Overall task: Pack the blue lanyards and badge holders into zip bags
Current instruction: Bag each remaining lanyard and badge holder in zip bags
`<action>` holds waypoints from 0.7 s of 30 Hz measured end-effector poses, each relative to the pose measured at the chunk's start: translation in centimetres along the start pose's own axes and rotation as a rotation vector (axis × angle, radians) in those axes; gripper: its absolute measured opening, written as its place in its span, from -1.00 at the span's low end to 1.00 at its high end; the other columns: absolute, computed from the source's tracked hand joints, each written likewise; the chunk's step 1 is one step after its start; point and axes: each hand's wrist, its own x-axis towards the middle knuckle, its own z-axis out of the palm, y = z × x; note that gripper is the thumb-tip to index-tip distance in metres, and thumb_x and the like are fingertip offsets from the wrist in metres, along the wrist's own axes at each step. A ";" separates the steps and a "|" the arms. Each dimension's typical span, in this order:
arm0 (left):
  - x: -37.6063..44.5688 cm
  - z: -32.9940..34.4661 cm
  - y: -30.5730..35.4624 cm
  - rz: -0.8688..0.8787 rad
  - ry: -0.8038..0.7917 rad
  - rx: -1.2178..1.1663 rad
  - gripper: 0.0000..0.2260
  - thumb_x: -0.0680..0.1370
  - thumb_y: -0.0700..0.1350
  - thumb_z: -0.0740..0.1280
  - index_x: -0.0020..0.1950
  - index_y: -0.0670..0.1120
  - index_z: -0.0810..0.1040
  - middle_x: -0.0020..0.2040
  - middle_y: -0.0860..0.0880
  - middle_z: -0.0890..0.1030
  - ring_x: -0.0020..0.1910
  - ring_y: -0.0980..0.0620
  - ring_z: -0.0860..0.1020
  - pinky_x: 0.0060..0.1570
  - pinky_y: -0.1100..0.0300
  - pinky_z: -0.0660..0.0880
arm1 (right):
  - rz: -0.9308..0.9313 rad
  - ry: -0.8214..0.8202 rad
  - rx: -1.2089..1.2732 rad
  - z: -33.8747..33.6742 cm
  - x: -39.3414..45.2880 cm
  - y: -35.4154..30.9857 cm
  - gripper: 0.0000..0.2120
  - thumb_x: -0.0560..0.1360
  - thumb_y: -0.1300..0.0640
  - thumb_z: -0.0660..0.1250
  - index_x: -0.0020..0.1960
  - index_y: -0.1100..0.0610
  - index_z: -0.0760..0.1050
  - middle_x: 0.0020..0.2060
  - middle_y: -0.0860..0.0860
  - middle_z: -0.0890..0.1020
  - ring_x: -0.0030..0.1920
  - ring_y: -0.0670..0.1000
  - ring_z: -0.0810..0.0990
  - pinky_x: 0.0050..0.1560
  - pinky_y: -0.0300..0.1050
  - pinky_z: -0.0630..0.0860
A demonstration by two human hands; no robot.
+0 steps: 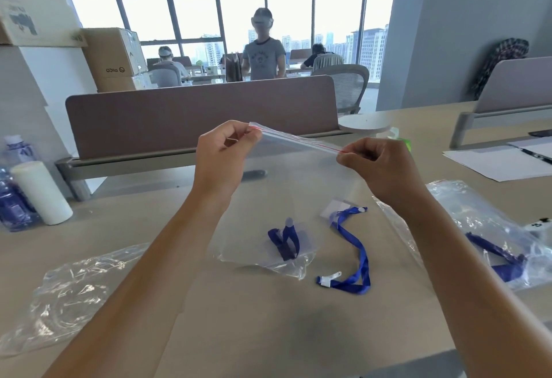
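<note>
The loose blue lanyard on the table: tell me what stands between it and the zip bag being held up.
Nothing visible does. The loose blue lanyard lies bare on the table, below the zip bag. Left hand and right hand both pinch the bag's top edge, so neither is free.

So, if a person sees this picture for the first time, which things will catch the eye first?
First the two hands, left hand and right hand, which pinch the top edge of a clear zip bag held up in the middle. Next, the loose blue lanyard on the table below, with a badge holder at its far end. A packed bag lies on the right.
</note>
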 end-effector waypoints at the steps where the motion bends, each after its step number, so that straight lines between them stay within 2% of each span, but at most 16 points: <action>1: 0.1 0.0 0.0 0.002 0.007 0.001 -0.91 0.61 -0.19 0.39 -0.02 -0.17 0.67 -0.14 -0.14 0.52 -0.36 0.30 0.47 -0.45 0.47 0.45 | -0.006 -0.005 -0.010 -0.1 0.0 0.2 -0.94 0.51 0.04 0.52 -0.12 0.00 0.69 -0.26 0.04 0.71 -0.32 -0.15 0.55 -0.29 -0.40 0.47; 5: 0.2 0.3 -0.2 0.014 0.012 0.014 -0.90 0.61 -0.19 0.39 -0.02 -0.20 0.66 -0.14 -0.17 0.52 -0.36 0.30 0.47 -0.43 0.47 0.46 | -0.022 0.032 -0.045 -0.3 0.0 0.8 -0.81 0.49 -0.02 0.53 -0.11 0.11 0.70 -0.31 0.02 0.69 -0.42 -0.21 0.50 -0.36 -0.47 0.40; 10: 0.4 0.6 -0.2 0.001 0.023 -0.011 -0.87 0.61 -0.20 0.39 -0.01 -0.28 0.64 -0.16 -0.18 0.46 -0.41 0.26 0.44 -0.44 0.47 0.45 | -0.003 0.122 -0.006 -0.3 0.1 1.5 -0.70 0.41 -0.08 0.59 -0.27 0.13 0.64 -0.48 -0.08 0.56 -0.51 -0.17 0.41 -0.42 -0.44 0.35; 14: 0.9 0.7 -0.4 -0.020 0.061 -0.044 -0.85 0.60 -0.21 0.39 -0.01 -0.31 0.63 -0.17 -0.18 0.43 -0.43 0.21 0.38 -0.50 0.46 0.43 | 0.023 0.047 0.050 -0.6 -0.1 2.1 -0.86 0.47 0.03 0.56 -0.16 0.08 0.69 -0.44 -0.19 0.61 -0.45 -0.20 0.47 -0.35 -0.44 0.39; 17: 0.9 0.6 -0.7 -0.014 0.061 -0.043 -0.86 0.61 -0.21 0.39 0.00 -0.30 0.64 -0.16 -0.18 0.44 -0.43 0.24 0.42 -0.47 0.46 0.45 | 0.015 0.009 0.043 -0.8 -0.5 2.3 -1.00 0.52 0.10 0.52 -0.07 0.01 0.71 -0.28 -0.22 0.70 -0.31 -0.28 0.60 -0.22 -0.48 0.45; 21: 1.0 0.5 -1.3 0.003 0.021 -0.004 -0.88 0.61 -0.19 0.38 0.01 -0.20 0.70 -0.21 -0.10 0.54 -0.36 0.24 0.46 -0.33 0.43 0.47 | 0.012 0.075 -0.010 -1.0 -0.6 2.3 -0.96 0.55 0.14 0.48 -0.04 0.09 0.71 -0.28 -0.16 0.67 -0.34 -0.33 0.56 -0.29 -0.53 0.39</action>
